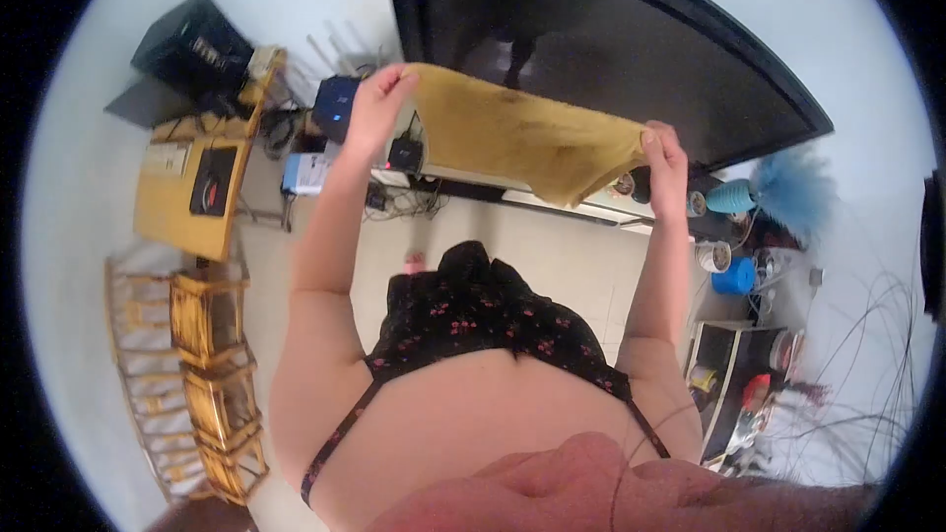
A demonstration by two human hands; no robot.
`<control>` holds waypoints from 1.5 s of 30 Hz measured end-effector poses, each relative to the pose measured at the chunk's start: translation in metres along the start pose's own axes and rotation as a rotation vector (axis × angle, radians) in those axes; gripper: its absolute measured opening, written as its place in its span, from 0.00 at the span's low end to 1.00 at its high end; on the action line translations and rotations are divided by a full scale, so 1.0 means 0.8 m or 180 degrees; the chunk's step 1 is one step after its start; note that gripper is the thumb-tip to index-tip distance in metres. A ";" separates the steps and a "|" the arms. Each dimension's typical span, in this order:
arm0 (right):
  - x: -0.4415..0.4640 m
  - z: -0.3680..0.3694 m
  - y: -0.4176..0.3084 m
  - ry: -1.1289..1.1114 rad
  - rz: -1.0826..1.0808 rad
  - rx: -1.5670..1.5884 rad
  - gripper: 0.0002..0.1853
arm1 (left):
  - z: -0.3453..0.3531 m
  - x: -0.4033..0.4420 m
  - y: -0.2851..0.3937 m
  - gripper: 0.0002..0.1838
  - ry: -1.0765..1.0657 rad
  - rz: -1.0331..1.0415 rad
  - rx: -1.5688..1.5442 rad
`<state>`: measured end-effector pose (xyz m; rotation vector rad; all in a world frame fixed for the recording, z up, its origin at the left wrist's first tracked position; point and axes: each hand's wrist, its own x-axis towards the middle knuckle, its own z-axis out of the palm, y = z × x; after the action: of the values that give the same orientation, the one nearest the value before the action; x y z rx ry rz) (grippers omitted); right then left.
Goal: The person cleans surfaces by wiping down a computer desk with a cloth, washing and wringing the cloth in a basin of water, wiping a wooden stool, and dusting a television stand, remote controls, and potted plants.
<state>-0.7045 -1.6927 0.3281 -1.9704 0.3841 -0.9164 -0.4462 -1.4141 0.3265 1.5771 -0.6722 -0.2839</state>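
A yellow cloth (512, 128) with some darker stains is stretched out between my two hands, in front of the lower part of a large black television (611, 39). My left hand (379, 103) pinches its upper left corner. At the other end, my right hand (666, 153) grips the upper right corner, thumb over the fabric. The cloth's lower edge hangs loose and dips toward the right. Behind it, part of the television stand is hidden.
On the left are a wooden desk (182, 192) with a black speaker (194, 47), and wooden chairs (212, 325). Cables (414, 199) hang under the stand. A light blue vase (729, 197) with blue feathery plumes, a blue container (733, 276) and a shelf (724, 374) stand right.
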 end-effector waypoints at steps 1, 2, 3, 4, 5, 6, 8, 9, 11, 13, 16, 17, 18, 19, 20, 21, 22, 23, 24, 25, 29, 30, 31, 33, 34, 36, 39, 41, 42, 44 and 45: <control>-0.016 -0.009 0.009 0.0075 0.0665 0.0751 0.11 | 0.016 0.002 -0.002 0.10 0.0048 0.0295 0.0305; -0.034 -0.017 0.019 0.0168 0.1314 0.1520 0.12 | 0.033 0.004 -0.009 0.10 0.0085 0.0591 0.0591; -0.051 -0.018 0.022 0.0514 0.1629 0.1793 0.13 | 0.051 0.005 -0.014 0.11 0.0037 0.0682 0.0506; -0.069 -0.025 0.019 0.0603 0.1752 0.1867 0.14 | 0.068 0.009 -0.017 0.11 -0.0031 0.1082 0.0970; -0.092 -0.029 0.018 0.0794 0.1885 0.2005 0.14 | 0.083 0.010 -0.029 0.12 -0.0385 0.0444 0.0410; -0.113 -0.036 0.018 0.1030 0.2007 0.2138 0.14 | 0.104 0.012 -0.040 0.13 -0.0795 -0.0226 -0.0114; -0.171 -0.058 0.013 0.1334 0.2155 0.2237 0.16 | 0.169 -0.008 -0.046 0.15 -0.1025 -0.0842 -0.0580; -0.196 -0.069 -0.010 0.1534 0.2342 0.2341 0.15 | 0.201 -0.016 -0.067 0.18 -0.1490 -0.0627 0.0116; -0.271 -0.106 -0.025 0.1695 0.2298 0.2144 0.13 | 0.291 -0.066 -0.085 0.25 -0.2510 -0.0019 0.1272; -0.337 -0.139 -0.065 0.2044 0.2457 0.1975 0.13 | 0.367 -0.147 -0.067 0.29 -0.3425 0.0620 0.1361; -0.463 -0.194 -0.114 0.2573 0.2336 0.1886 0.13 | 0.471 -0.281 -0.091 0.31 -0.5230 0.0400 0.1056; -0.512 -0.214 -0.124 0.2809 0.2236 0.1925 0.13 | 0.504 -0.328 -0.072 0.32 -0.5856 0.0601 0.1222; -0.560 -0.232 -0.133 0.2950 0.2136 0.1985 0.13 | 0.512 -0.378 0.015 0.31 -0.6283 0.1633 0.1829; -0.608 -0.247 -0.144 0.3175 0.2097 0.1909 0.13 | 0.539 -0.426 0.021 0.32 -0.6521 0.1947 0.1874; -0.655 -0.252 -0.181 0.3423 0.2142 0.1734 0.13 | 0.545 -0.481 0.042 0.32 -0.6800 0.1789 0.1842; -0.687 -0.262 -0.191 0.3685 0.2125 0.1585 0.13 | 0.570 -0.516 0.049 0.29 -0.6954 0.2064 0.2092; -0.731 -0.283 -0.205 0.3853 0.2074 0.1535 0.13 | 0.599 -0.564 0.060 0.27 -0.7097 0.2350 0.2363; -0.766 -0.290 -0.220 0.4126 0.2150 0.1394 0.13 | 0.622 -0.601 0.069 0.27 -0.7260 0.2481 0.2351; -0.805 -0.290 -0.239 0.4419 0.2257 0.1300 0.13 | 0.639 -0.644 0.076 0.26 -0.7159 0.2704 0.2285; -0.835 -0.297 -0.263 0.4670 0.2540 0.0842 0.14 | 0.661 -0.684 0.085 0.26 -0.7022 0.2938 0.2187; -0.961 -0.303 -0.278 0.5652 0.2925 0.0386 0.13 | 0.753 -0.823 0.077 0.25 -0.6699 0.3218 0.1621; -0.980 -0.303 -0.273 0.5802 0.2920 0.0409 0.13 | 0.773 -0.851 0.079 0.25 -0.6815 0.3312 0.1618; -0.996 -0.300 -0.267 0.5983 0.3049 0.0259 0.12 | 0.791 -0.877 0.081 0.25 -0.6647 0.3339 0.1537; -1.015 -0.304 -0.266 0.6216 0.3197 0.0044 0.12 | 0.819 -0.924 0.097 0.25 -0.6395 0.3461 0.1338; -1.044 -0.320 -0.293 0.6110 0.3126 -0.0122 0.11 | 0.825 -0.968 0.134 0.25 -0.6431 0.3522 0.1379; -1.074 -0.354 -0.300 0.6078 0.3250 0.0019 0.12 | 0.868 -1.026 0.157 0.27 -0.6563 0.3969 0.2037; -1.136 -0.417 -0.307 0.5979 0.3320 -0.0153 0.13 | 0.918 -1.121 0.178 0.29 -0.6574 0.4459 0.2318; -1.170 -0.472 -0.321 0.5949 0.3430 -0.0202 0.13 | 0.951 -1.188 0.197 0.28 -0.6570 0.4773 0.2351; -1.185 -0.499 -0.334 0.6020 0.3359 0.0099 0.13 | 0.959 -1.221 0.204 0.25 -0.6601 0.5120 0.2103; -1.232 -0.537 -0.357 0.6134 0.3292 0.0392 0.14 | 0.983 -1.295 0.202 0.22 -0.6659 0.5487 0.1802; -1.257 -0.550 -0.371 0.6248 0.3386 0.0228 0.14 | 0.999 -1.333 0.196 0.19 -0.7268 0.5842 0.1071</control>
<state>-1.7325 -1.2115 0.2623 0.0616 2.0473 -1.6382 -1.7752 -1.4609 0.1484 -0.4905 -3.4193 -0.3970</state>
